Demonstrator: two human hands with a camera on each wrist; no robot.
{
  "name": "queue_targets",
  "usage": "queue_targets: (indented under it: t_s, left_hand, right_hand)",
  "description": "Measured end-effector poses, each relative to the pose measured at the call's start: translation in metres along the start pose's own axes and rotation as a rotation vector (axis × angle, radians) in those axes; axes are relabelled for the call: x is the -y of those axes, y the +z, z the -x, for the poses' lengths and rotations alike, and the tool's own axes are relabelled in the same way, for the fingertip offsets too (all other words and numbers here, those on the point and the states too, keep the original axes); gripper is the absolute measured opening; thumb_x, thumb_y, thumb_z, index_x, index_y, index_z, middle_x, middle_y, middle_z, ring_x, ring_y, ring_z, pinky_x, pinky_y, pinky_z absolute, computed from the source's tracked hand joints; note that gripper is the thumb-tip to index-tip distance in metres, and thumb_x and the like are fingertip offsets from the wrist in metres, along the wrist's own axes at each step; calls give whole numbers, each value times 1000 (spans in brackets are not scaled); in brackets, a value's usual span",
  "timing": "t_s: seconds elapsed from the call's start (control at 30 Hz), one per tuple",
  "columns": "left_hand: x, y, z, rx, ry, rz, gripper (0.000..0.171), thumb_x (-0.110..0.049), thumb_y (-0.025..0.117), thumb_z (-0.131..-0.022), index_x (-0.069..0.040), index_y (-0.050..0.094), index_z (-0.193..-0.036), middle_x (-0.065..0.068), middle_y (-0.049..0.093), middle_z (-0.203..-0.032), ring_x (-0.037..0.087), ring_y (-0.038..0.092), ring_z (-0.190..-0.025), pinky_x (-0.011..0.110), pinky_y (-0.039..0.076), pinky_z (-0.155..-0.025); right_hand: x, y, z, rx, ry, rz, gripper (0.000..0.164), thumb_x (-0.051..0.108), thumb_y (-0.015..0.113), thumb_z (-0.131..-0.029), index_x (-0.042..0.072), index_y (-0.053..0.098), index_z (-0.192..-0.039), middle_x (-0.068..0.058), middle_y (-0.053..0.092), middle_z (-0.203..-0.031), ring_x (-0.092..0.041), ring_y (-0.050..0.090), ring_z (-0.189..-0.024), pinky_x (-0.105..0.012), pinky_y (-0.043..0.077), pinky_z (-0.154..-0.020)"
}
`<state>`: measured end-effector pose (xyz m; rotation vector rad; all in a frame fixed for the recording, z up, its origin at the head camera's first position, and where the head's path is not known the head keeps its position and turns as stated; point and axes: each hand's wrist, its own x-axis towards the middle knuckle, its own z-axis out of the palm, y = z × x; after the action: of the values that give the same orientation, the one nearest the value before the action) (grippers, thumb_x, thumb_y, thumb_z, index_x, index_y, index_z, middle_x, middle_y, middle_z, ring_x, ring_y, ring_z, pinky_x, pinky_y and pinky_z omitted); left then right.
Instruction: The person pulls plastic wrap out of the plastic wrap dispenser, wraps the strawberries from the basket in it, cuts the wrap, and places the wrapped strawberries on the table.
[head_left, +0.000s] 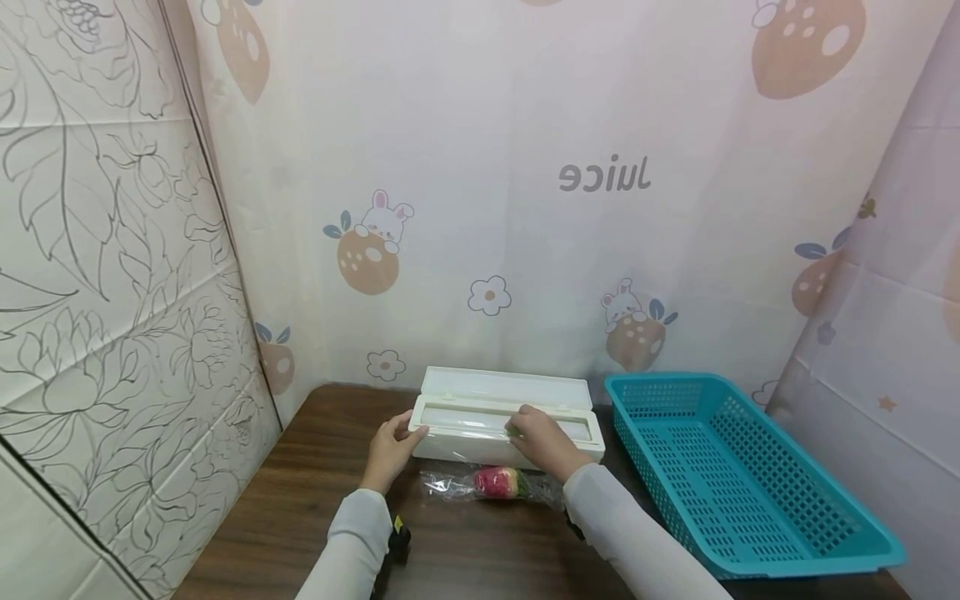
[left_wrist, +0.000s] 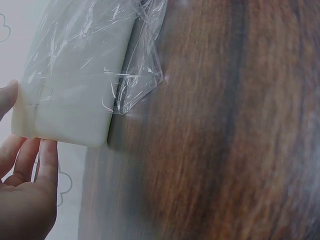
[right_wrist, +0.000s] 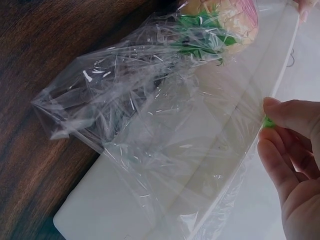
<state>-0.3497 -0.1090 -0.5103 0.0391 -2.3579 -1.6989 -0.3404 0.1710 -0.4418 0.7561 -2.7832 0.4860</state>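
Note:
A white cling film dispenser (head_left: 468,447) lies across the table with its lid (head_left: 506,386) tipped back. Clear film (right_wrist: 125,90) hangs out over its front onto the table. Wrapped in that film, just in front of the dispenser, is a red, yellow and green fruit-like piece (head_left: 497,482). My left hand (head_left: 390,454) grips the dispenser's left end, thumb on the front edge and fingers against the end face. At the dispenser's top edge, right of its middle, my right hand (head_left: 551,442) pinches a small green slider (right_wrist: 269,122) between thumb and fingers, which mostly hide it.
To the right stands a teal plastic basket (head_left: 757,570) with perforated walls. Behind the brown wooden table (head_left: 262,517) hangs a printed curtain (head_left: 480,208). A small black object with a yellow patch (head_left: 400,537) shows beside the left sleeve.

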Motion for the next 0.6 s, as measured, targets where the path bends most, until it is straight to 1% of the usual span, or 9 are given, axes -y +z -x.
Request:
queue_targets:
  t_s: [0.2, 0.33, 0.47, 0.6]
  left_hand:
    - [0, 0, 0, -2, -2, 0, 56, -31, 75, -92, -3, 59, -137, 16, 61, -121, 32, 62, -112, 47, 53, -94]
    - [0, -1, 0, -4, 1, -1, 55, -31, 75, -92, -3, 59, -137, 15, 62, -121, 32, 62, -112, 47, 52, -94]
    - [0, -1, 1, 1, -5, -13, 56, -32, 75, -92, -3, 59, -137, 15, 62, -121, 32, 62, -112, 47, 52, -95]
    - [0, 0, 1, 2, -8, -20, 56, -32, 74, -93, -3, 58, -138, 15, 61, -122, 32, 62, -112, 47, 53, -94]
  right_hand:
    - [0, -1, -2, 4, -47, -3, 16, 2, 78, -85, 3, 74, -100, -4, 63, -90, -21, 66, -87, -33, 57, -79]
    - [0, -1, -2, 14, -73, -2, 17, 1, 76, -86, 3, 74, -103, -5, 64, -92, -21, 67, -90, -33, 57, -81]
    - [-1, 0, -2, 22, -108, -17, 20, -3, 75, -85, 1, 74, -105, -7, 66, -95, -23, 67, -92, -34, 57, -82]
    - [-1, 1, -1, 29, -121, -37, 25, -6, 73, -86, 1, 74, -109, -8, 66, -99, -23, 67, -94, -34, 57, -83]
